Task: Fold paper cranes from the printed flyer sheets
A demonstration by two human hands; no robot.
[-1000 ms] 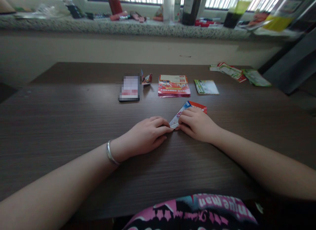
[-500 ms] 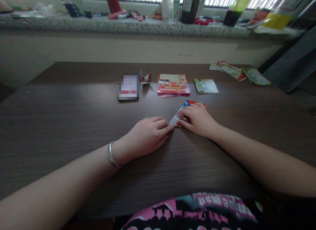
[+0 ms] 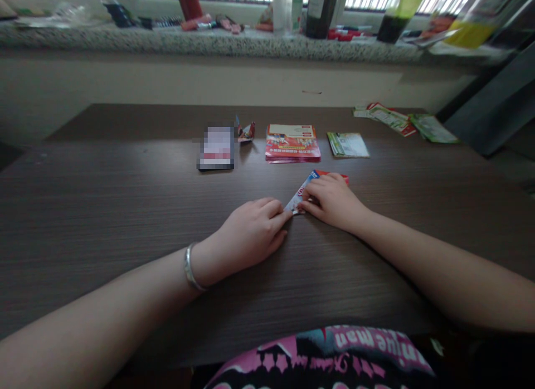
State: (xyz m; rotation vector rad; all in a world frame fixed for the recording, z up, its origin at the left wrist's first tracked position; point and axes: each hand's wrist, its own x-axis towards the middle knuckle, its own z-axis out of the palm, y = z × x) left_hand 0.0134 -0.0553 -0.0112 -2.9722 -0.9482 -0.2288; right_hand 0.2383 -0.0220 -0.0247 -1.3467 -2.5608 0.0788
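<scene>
A small printed paper (image 3: 301,191), red, blue and white, lies folded on the dark wooden table (image 3: 125,210). My right hand (image 3: 334,202) covers most of it, fingers curled and pressing it flat. My left hand (image 3: 251,236), a silver bracelet on its wrist, rests on the table with its fingertips pinching the paper's near corner.
Farther back lie a dark phone-like slab (image 3: 216,148), a small folded paper figure (image 3: 246,132), a red leaflet stack (image 3: 292,142), a green leaflet (image 3: 348,145) and more leaflets (image 3: 401,121) at the far right. A cluttered stone windowsill (image 3: 209,40) runs behind.
My right hand has slid slightly up over the paper, covering more of its red end. My left hand has stayed at the near corner.
</scene>
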